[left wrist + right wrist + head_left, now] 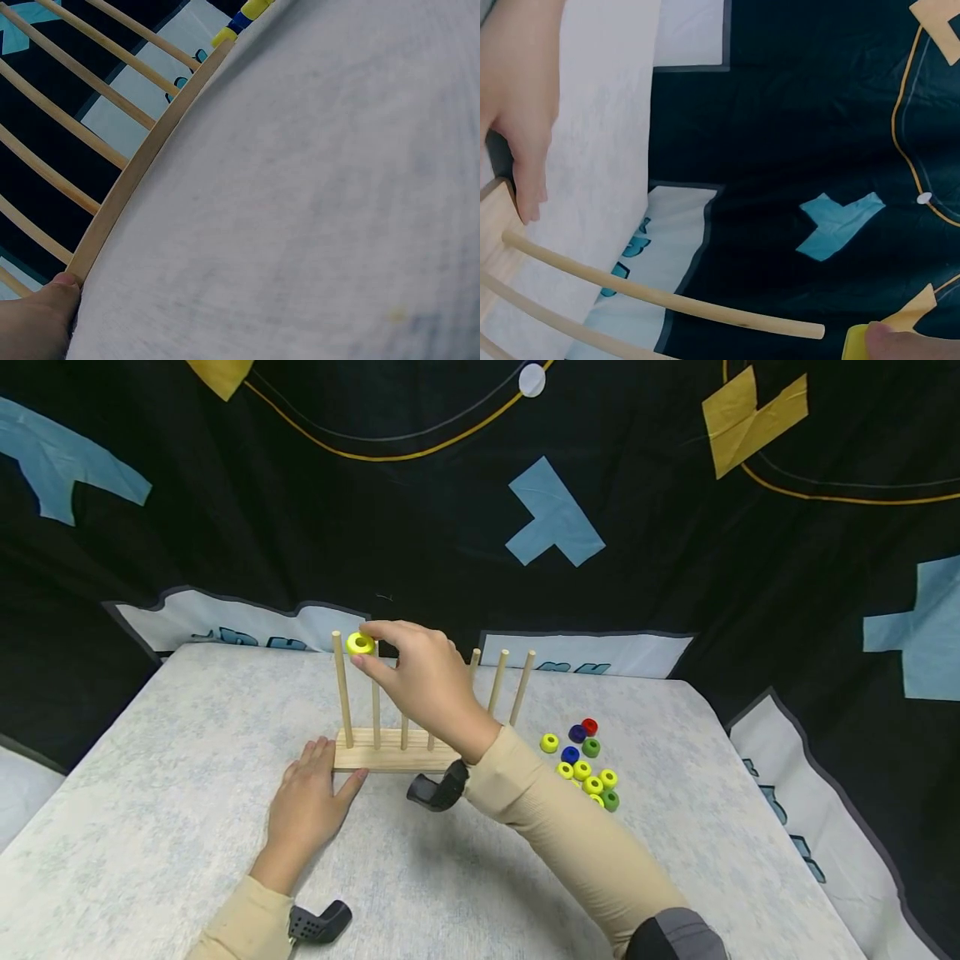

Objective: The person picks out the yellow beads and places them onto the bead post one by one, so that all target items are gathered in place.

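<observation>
A wooden rack (390,762) with several upright pegs stands on the table, every peg I can see bare. My right hand (431,677) pinches a yellow ring (360,644) between thumb and fingertips, its hole facing the head camera. The ring is level with the peg tops, between the leftmost peg (342,689) and the one beside it. In the right wrist view the ring (853,343) is just off the end of a peg (667,298). My left hand (309,802) rests at the rack's left end, fingers extended along the end and thumb at the front edge.
Right of the rack lies a loose group of rings, several yellow (582,770), a few blue (570,754) and green (591,747), and one red (590,727). Behind the pale table (187,760) hangs a black cloth (420,535) with blue and yellow patches.
</observation>
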Available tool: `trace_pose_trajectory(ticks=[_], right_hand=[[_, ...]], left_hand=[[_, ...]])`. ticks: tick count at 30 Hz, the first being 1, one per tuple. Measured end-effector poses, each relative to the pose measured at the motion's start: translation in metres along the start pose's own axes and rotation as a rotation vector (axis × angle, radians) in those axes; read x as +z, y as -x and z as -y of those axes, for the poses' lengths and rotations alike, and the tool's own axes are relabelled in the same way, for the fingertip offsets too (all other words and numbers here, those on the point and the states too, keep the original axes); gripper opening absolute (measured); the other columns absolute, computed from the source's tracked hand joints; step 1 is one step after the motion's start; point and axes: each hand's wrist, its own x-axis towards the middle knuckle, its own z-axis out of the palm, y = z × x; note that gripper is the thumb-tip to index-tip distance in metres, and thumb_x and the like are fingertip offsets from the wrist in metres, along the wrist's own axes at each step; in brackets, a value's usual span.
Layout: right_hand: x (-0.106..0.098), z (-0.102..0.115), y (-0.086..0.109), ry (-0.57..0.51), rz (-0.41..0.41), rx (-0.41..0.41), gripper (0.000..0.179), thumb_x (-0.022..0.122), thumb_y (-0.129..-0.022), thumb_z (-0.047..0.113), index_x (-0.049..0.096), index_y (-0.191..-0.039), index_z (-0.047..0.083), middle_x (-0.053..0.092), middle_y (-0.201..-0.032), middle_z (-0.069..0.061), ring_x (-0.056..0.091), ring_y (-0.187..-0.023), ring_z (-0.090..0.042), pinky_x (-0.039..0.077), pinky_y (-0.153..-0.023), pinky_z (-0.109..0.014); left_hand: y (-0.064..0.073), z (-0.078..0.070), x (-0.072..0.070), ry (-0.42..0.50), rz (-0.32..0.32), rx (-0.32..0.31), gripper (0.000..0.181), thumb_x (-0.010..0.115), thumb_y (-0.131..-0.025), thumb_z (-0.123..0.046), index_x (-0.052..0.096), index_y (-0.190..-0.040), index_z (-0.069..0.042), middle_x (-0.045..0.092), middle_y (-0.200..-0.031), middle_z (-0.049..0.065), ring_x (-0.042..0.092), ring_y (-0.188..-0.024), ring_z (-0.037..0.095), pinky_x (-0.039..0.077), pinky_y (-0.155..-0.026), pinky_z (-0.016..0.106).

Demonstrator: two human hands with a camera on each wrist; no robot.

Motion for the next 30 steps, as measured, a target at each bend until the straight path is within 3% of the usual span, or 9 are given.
trace_pose_trajectory(ticks=[3,10,17,30], right_hand=[[0.003,0.003,-0.008,-0.003,-0.004,0.015,0.038,0.070,-0.094,0.029,0.066,-0.129,0.016,0.069,-0.128,0.002,0.068,-0.111,-0.009,0.055,-0.084,-0.017],[0.012,0.007,-0.021,0.062,-0.016,0.028,0.038,0.071,-0.093,0.032,0.067,-0.129,0.019,0.070,-0.126,0.006,0.060,-0.085,-0.006,0.044,-0.063,-0.012],[0.016,0.011,-0.031,0.144,0.023,0.071,0.040,0.069,-0.094,0.038,0.065,-0.131,0.024,0.069,-0.129,0.010,0.052,-0.084,-0.009,0.041,-0.052,-0.017],[0.023,0.010,-0.034,0.177,0.030,0.081,0.038,0.069,-0.093,0.039,0.068,-0.128,0.024,0.071,-0.124,0.011,0.053,-0.086,-0.010,0.041,-0.049,-0.017]], left_hand=[[0.000,-0.001,0.000,-0.001,0.004,0.001,0.076,0.063,-0.096,-0.038,0.038,-0.144,0.014,0.038,-0.149,0.036,0.032,-0.143,0.051,0.025,-0.117,0.063],[0.000,0.000,0.000,-0.003,0.010,0.011,0.076,0.062,-0.096,-0.039,0.038,-0.145,0.014,0.039,-0.149,0.036,0.033,-0.143,0.051,0.025,-0.117,0.062],[0.001,-0.001,0.000,-0.007,0.004,0.015,0.075,0.062,-0.097,-0.040,0.038,-0.144,0.014,0.040,-0.148,0.036,0.033,-0.142,0.051,0.026,-0.117,0.063],[0.001,0.001,0.000,-0.009,-0.001,0.010,0.074,0.063,-0.096,-0.039,0.040,-0.144,0.013,0.040,-0.148,0.036,0.034,-0.142,0.051,0.026,-0.117,0.063]])
